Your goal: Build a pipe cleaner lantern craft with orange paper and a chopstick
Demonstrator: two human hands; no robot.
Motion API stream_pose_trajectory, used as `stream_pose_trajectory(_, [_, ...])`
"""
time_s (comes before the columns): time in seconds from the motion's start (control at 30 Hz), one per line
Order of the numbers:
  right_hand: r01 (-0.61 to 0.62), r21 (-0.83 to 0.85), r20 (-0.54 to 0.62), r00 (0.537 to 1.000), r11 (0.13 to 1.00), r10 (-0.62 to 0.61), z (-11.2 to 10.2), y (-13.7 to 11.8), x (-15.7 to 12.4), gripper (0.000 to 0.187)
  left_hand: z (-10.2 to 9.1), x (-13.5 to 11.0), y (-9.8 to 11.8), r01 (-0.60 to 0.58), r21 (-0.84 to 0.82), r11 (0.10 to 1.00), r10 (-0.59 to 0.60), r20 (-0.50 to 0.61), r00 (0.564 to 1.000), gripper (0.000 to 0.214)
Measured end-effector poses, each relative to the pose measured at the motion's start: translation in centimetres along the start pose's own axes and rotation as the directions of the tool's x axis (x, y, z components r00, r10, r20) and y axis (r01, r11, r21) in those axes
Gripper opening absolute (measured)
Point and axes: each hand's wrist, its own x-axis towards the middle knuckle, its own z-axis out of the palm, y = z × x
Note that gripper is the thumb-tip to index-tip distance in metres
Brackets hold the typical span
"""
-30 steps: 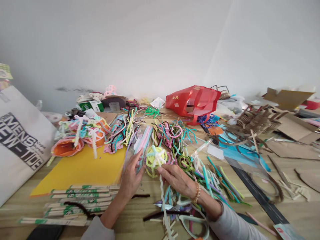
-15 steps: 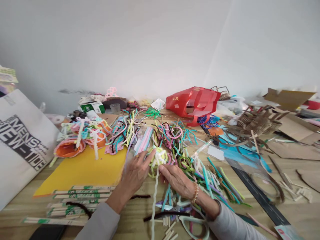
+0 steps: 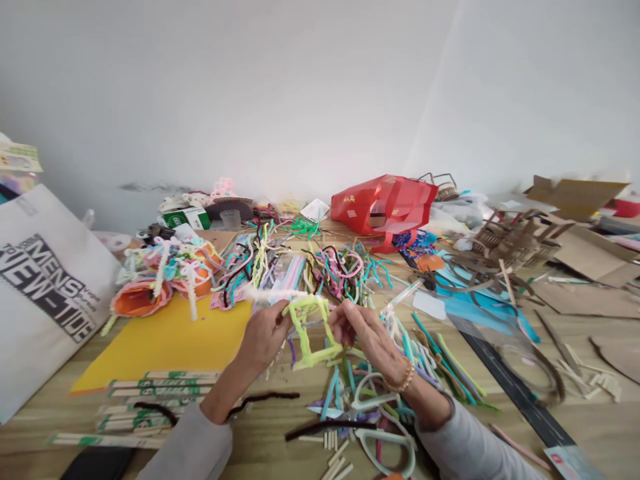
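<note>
Both of my hands hold a small frame bent from yellow-green pipe cleaners [image 3: 311, 331] just above the wooden table [image 3: 590, 427]. My left hand [image 3: 263, 335] pinches its left side, fingers closed. My right hand [image 3: 361, 329] pinches its right side; a bead bracelet is on that wrist. A white fuzzy pipe cleaner [image 3: 273, 292] sticks out to the left from the frame's top. Behind the hands lies a heap of coloured pipe cleaners [image 3: 340, 270].
A yellow sheet [image 3: 165, 340] lies to the left, with wrapped sticks [image 3: 155, 393] in front of it and a white printed bag [image 3: 45, 293] at far left. A red bag [image 3: 387, 202] stands at the back. Cardboard scraps [image 3: 575, 267] cover the right side. Dark pipe cleaners [image 3: 325, 427] lie near me.
The yellow-green piece was lying on the heap under my fingers. Now both hands have lifted it and it shows as an open frame; the white strand now points left instead of hanging down.
</note>
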Motion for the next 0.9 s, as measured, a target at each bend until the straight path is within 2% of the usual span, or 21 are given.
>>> stream_pose_trajectory(0.1, [0.006,0.093,-0.017,1.000,0.996,-0.004,-0.5,0.1,0.2,0.057,-0.5,-0.5,-0.5,0.028,-0.146,0.989,0.005,0.225,0.974,0.028])
stream_pose_trajectory(0.2, [-0.006,0.157,-0.014,1.000,0.988,0.008,-0.6,0.7,0.5,0.054,-0.4,-1.1,-1.8,0.136,-0.265,0.954,-0.006,0.439,0.898,0.032])
stream_pose_trajectory(0.3, [-0.017,0.163,-0.007,1.000,0.987,0.019,-0.5,1.5,0.8,0.051,0.1,-1.7,-3.1,0.168,-0.231,0.959,-0.028,0.510,0.860,0.037])
stream_pose_trajectory(0.43, [-0.059,0.116,0.015,0.998,0.992,0.058,-0.1,2.4,1.1,0.053,0.8,-2.4,-3.4,0.071,-0.010,0.997,-0.059,0.451,0.890,0.038])
stream_pose_trajectory(0.57, [-0.098,0.080,0.044,0.995,0.992,0.095,0.2,3.4,1.4,0.053,1.1,-3.0,-2.5,-0.011,0.176,0.984,-0.064,0.415,0.908,0.036])
stream_pose_trajectory(0.7, [-0.134,0.063,0.058,0.990,0.989,0.130,0.4,4.9,1.7,0.053,0.9,-3.2,-2.2,0.002,0.095,0.995,-0.041,0.413,0.910,0.037])
stream_pose_trajectory(0.9, [-0.190,0.108,0.049,0.981,0.976,0.186,0.5,6.2,2.1,0.052,0.5,-3.3,-3.4,0.054,0.001,0.999,-0.051,0.389,0.920,0.043])
